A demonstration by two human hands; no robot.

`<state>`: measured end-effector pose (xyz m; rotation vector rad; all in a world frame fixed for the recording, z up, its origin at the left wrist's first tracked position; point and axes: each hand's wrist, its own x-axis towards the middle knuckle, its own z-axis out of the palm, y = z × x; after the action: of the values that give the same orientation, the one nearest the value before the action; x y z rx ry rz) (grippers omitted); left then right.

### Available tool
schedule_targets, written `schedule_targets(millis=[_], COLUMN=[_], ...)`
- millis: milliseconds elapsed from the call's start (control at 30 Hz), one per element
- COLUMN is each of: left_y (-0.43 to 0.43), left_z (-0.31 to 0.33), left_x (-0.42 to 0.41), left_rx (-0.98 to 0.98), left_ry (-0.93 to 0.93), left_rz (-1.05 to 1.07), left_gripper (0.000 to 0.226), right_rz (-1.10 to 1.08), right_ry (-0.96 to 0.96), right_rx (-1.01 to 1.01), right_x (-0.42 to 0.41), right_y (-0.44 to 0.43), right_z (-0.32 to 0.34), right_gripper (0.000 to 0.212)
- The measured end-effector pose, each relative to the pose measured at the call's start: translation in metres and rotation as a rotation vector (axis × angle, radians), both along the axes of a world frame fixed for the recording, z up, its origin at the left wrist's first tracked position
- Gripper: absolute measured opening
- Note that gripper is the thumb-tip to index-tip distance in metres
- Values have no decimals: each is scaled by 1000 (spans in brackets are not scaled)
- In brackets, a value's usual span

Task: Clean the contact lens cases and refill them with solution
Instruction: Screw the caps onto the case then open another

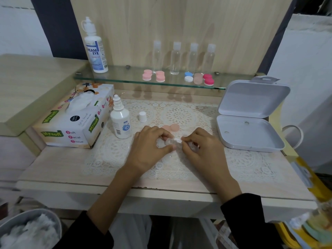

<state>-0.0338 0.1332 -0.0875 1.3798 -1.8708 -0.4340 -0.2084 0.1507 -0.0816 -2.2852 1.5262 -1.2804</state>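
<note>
Clear case [169, 142]: gripped by the left hand [149, 147], steadied for wiping.
Right hand [201, 150]: pinched a tissue scrap [177, 140] against it.
Peach lids [171, 127]: off, parked just beyond.

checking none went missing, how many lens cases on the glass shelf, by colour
pink cases: 2
blue and white case: 1
beige case: 1
red case: 1
total: 5

The shelf [125, 81] holds four clear bottles [175, 60] and five closed lens cases [160, 76]. There are also two solution bottles [120, 121], one tissue box [71, 126] and two loose pink lids [174, 127].
</note>
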Motion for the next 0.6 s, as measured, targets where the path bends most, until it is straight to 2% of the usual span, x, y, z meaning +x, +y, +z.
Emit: schedule_targets(millis=[133, 600], left_y=[0, -1], left_z=[0, -1], left_x=[0, 0], left_rx=[11, 3], left_ry=[-2, -9], left_rz=[11, 17], left_gripper=[44, 35], right_rz=[-3, -78], right_ry=[11, 233], right_rx=[17, 154], right_x=[3, 6], right_y=[2, -8], right_z=[2, 10], right_gripper=[26, 11])
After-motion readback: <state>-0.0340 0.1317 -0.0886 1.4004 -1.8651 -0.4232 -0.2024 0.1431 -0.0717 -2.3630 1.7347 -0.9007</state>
